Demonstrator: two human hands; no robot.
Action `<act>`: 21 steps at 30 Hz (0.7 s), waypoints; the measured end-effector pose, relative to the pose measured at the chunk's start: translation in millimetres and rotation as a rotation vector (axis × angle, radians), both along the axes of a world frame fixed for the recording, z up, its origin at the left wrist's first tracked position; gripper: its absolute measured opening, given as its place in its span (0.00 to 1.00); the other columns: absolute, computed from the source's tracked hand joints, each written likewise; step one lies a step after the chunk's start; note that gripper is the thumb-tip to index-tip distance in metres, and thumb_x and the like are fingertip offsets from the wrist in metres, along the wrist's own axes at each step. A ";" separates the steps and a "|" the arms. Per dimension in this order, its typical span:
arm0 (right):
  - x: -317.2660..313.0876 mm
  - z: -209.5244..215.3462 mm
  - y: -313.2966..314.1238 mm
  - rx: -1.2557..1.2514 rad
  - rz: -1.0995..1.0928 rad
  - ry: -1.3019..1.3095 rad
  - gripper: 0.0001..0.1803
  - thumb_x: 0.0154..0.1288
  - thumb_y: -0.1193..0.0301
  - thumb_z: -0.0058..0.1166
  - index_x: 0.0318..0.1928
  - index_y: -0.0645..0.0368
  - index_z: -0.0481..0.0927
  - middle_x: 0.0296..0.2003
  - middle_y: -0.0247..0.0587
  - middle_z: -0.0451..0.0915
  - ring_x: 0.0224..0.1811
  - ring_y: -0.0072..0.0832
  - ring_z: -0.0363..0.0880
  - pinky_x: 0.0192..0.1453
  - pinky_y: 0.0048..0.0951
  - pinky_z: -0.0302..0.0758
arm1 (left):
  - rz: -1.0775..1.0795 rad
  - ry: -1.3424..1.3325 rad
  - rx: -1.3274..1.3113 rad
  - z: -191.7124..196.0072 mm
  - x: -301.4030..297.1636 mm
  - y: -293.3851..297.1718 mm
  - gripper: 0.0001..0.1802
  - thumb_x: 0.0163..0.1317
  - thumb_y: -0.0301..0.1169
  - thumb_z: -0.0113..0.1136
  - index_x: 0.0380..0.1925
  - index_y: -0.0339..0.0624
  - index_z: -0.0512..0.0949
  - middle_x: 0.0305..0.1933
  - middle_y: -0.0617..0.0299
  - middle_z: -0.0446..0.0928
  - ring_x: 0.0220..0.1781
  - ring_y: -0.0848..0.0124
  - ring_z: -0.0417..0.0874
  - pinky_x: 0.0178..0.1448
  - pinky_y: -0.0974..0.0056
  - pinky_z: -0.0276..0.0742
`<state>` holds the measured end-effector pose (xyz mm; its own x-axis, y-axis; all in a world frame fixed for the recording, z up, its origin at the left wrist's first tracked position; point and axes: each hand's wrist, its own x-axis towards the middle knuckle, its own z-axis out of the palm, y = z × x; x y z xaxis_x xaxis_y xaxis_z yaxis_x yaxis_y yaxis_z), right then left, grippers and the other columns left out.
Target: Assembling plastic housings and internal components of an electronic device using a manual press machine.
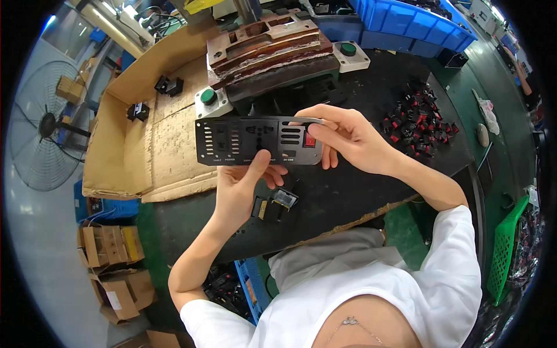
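Black slotted panel [258, 140], red switch [310, 140] fitted, both hands gripping.

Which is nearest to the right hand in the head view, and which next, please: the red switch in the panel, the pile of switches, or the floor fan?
1. Red switch: at the right hand's fingertips.
2. Pile of switches: on the table, right.
3. Floor fan: far left.

Illumination is bright and even, supplied from overhead; a fluorescent tube [113, 26] glares at the upper left. Shadows are soft. Fisheye distortion bends straight edges near the black circular rim; the centre is sharp.
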<state>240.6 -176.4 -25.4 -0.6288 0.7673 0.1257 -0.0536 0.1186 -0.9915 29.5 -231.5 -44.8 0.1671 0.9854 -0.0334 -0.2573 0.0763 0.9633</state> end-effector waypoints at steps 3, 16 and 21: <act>-0.4 0.7 -1.6 0.017 -0.020 -0.038 0.15 0.68 0.71 0.43 0.54 0.61 0.70 0.18 0.33 0.75 0.20 0.18 0.77 0.21 0.16 0.72 | 0.036 0.019 0.021 -1.0 3.3 -3.0 0.11 0.62 0.33 0.56 0.31 0.34 0.77 0.26 0.54 0.79 0.24 0.72 0.78 0.28 0.71 0.71; 2.9 1.0 7.5 -0.056 -0.145 0.061 0.29 0.72 0.51 0.27 0.47 0.64 0.72 0.23 0.37 0.77 0.22 0.19 0.76 0.26 0.15 0.72 | 0.492 -0.011 0.450 9.1 -19.8 -38.3 0.09 0.63 0.28 0.53 0.32 0.31 0.77 0.27 0.52 0.80 0.23 0.70 0.79 0.25 0.71 0.73; -2.4 -7.1 11.8 -0.066 -0.131 0.058 0.27 0.72 0.53 0.28 0.41 0.63 0.75 0.23 0.37 0.77 0.22 0.19 0.76 0.25 0.14 0.71 | 0.665 -0.041 0.458 1.5 -27.5 -52.1 0.08 0.63 0.27 0.53 0.34 0.32 0.76 0.26 0.51 0.80 0.21 0.70 0.79 0.23 0.71 0.71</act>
<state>238.2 -164.5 -32.5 -0.5161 0.8499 0.1058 -0.0997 0.0631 -0.9930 2.0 -283.7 -43.3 -0.4668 0.7930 0.3916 -0.1453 -0.5055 0.8505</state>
